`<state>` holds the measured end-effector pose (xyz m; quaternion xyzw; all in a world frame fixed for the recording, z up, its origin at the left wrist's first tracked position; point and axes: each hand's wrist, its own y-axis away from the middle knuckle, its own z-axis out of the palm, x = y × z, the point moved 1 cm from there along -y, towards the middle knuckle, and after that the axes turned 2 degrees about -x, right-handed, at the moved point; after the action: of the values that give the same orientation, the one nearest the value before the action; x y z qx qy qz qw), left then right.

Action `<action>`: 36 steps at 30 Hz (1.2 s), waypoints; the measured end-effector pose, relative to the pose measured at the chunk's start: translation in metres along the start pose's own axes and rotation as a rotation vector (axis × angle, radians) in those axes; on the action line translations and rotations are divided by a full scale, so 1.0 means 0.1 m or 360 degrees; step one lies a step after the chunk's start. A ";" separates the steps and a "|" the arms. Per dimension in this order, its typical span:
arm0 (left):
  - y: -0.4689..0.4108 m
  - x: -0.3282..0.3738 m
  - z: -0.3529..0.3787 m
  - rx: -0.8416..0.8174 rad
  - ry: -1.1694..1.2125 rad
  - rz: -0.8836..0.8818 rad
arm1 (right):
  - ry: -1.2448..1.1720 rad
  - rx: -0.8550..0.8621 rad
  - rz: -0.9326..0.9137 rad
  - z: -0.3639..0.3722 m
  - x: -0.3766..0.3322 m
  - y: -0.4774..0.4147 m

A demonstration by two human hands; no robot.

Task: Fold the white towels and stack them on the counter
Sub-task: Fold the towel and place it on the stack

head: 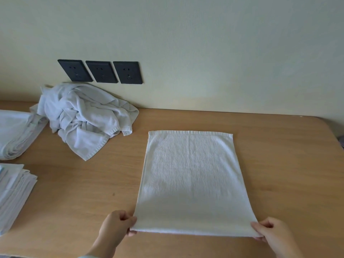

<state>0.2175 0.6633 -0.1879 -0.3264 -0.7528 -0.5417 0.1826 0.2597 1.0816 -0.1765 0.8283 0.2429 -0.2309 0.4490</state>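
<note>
A white towel [193, 179] lies flat on the right half of the wooden tabletop [93, 183], folded into a tall rectangle with its hemmed edge at the far end. Both hands are clamped on its near edge: the left hand [116, 225] pinches the near left corner, the right hand [271, 232] pinches the near right corner. Far left, a crumpled heap of white towels [83, 116] sits against the wall, below three black sockets [101, 71]. At the left edge lie two stacks of folded towels [14, 192], one nearer, one farther.
</note>
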 end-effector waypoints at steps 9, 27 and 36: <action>-0.03 0.12 0.05 -0.0076 -0.0137 0.0019 | 0.0635 0.0211 -0.0274 0.20 -0.18 -0.17; -0.69 1.18 0.29 0.0105 0.0406 0.0304 | 0.0963 -0.0422 -0.1374 2.42 -2.84 -0.44; -1.32 1.67 0.28 -0.0179 0.0709 0.0235 | 0.0777 -0.0326 -0.1551 2.60 -2.75 -0.87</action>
<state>0.0085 0.7126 -0.1842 -0.2626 -0.6367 -0.6265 0.3649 -0.0494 0.8467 -0.1935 0.6016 0.7164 -0.1884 0.2990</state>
